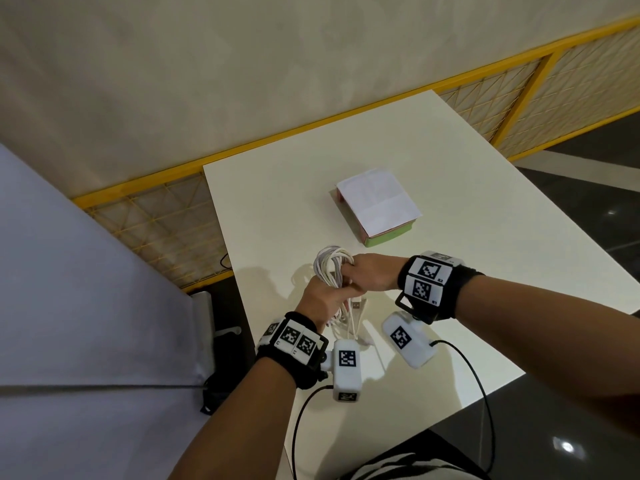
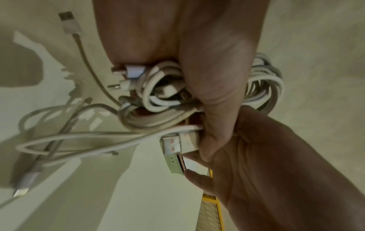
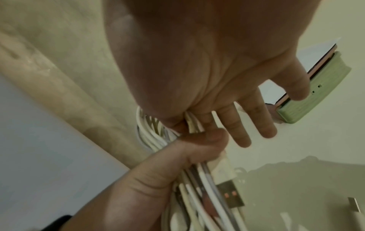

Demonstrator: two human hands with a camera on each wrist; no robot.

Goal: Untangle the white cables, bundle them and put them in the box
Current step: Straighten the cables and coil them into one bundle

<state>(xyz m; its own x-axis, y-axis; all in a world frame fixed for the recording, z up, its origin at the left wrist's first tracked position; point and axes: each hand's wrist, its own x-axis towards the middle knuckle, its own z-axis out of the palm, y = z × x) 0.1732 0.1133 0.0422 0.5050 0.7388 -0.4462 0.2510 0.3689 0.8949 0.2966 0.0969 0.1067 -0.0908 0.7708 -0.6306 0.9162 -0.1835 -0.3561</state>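
Observation:
A bundle of white cables (image 1: 330,268) (image 2: 158,96) (image 3: 152,134) is held just above the white table (image 1: 277,202). My left hand (image 1: 322,299) (image 2: 213,70) (image 3: 158,171) grips the bundle's middle, thumb across the strands. My right hand (image 1: 370,275) (image 2: 256,156) (image 3: 197,70) pinches the looped top from the right, its other fingers straight. Loose ends (image 1: 346,323) and a USB plug (image 1: 358,304) (image 2: 175,143) (image 3: 231,195) hang below the left fist. The box (image 1: 384,237) (image 2: 173,164) (image 3: 312,96), green and pink with white paper over it, sits just beyond the hands.
A yellow-framed mesh fence (image 1: 519,81) runs behind the table. A grey surface (image 1: 69,271) stands to the left. The table's near edge lies under my forearms, with dark floor (image 1: 554,427) to the right. Black wires (image 1: 298,427) trail from the wrist cameras.

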